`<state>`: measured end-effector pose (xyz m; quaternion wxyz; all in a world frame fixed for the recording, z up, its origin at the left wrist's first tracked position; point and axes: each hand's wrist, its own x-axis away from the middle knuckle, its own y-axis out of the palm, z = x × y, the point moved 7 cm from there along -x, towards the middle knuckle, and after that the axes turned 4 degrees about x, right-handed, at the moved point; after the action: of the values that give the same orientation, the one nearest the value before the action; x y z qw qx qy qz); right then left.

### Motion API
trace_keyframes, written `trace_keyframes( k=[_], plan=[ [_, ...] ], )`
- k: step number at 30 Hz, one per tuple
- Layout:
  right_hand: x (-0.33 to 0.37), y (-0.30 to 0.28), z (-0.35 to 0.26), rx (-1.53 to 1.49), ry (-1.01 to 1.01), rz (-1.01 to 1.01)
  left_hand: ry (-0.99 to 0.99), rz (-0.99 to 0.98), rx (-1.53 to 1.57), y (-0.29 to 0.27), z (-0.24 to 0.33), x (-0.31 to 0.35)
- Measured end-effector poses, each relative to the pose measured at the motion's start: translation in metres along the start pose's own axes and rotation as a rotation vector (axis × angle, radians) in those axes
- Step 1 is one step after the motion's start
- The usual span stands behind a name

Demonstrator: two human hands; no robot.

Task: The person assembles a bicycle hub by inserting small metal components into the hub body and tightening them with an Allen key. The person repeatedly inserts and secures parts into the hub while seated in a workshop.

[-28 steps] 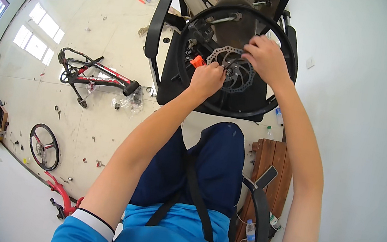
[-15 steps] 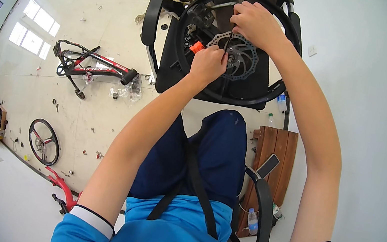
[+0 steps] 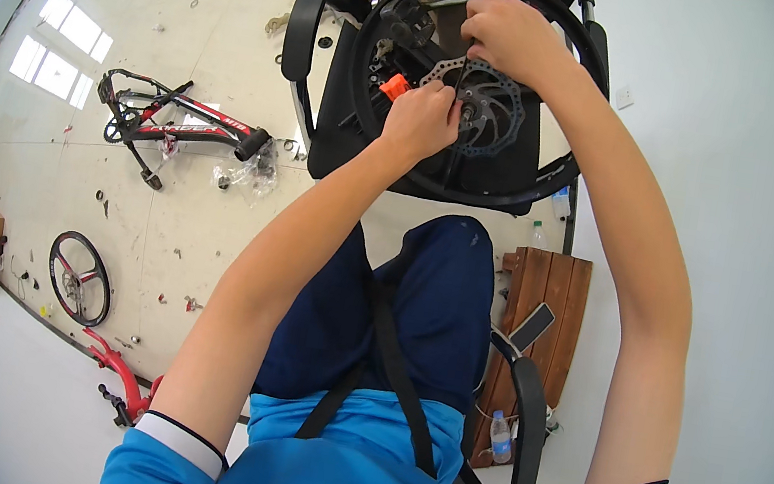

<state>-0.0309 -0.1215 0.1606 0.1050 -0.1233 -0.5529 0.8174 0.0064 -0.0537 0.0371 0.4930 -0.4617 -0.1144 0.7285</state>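
Observation:
A black bicycle wheel (image 3: 500,199) lies flat across a black office chair's seat in front of me, a silver brake disc (image 3: 502,123) at its hub. My right hand (image 3: 515,39) is closed over the far part of the disc, fingers bent round the top of a thin dark rod-like tool (image 3: 462,74). Nearer and to the left, my left hand (image 3: 423,123) pinches the tool's lower end beside the hub. Where its tip meets the disc is hidden by my fingers. An orange piece (image 3: 395,87) sits just left of my left hand.
Black armrests (image 3: 313,12) flank the wheel. On the floor to the left lie a black-and-red bike frame (image 3: 187,127), a spoked wheel (image 3: 80,279) and a red frame part (image 3: 122,367). A wooden bench (image 3: 555,299) on the right carries a phone (image 3: 533,326) and a bottle (image 3: 502,438).
My left hand has shifted slightly up and right over the disc. My right hand stays nearly in place, and the rod-like tool shows less between them. The whole view has shifted a little.

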Motion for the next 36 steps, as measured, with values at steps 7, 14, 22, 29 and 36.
trace_keyframes(
  k=[7,14,22,29,36],
  plan=[
    [0.037,0.011,0.027,-0.329,0.184,0.153,0.046,-0.129,0.004,0.001,0.003,-0.003],
    [0.044,0.004,0.007,-0.189,0.112,0.207,0.006,-0.157,0.015,0.001,0.002,-0.002],
    [0.047,0.007,0.002,-0.088,0.096,0.275,-0.08,-0.184,0.268,-0.022,-0.005,-0.013],
    [0.034,0.004,0.012,-0.067,0.026,0.295,0.121,0.115,-0.035,-0.044,0.013,-0.042],
    [0.041,-0.005,0.002,-0.124,0.05,0.276,-0.124,-0.006,0.464,-0.01,-0.015,-0.036]
  ],
)
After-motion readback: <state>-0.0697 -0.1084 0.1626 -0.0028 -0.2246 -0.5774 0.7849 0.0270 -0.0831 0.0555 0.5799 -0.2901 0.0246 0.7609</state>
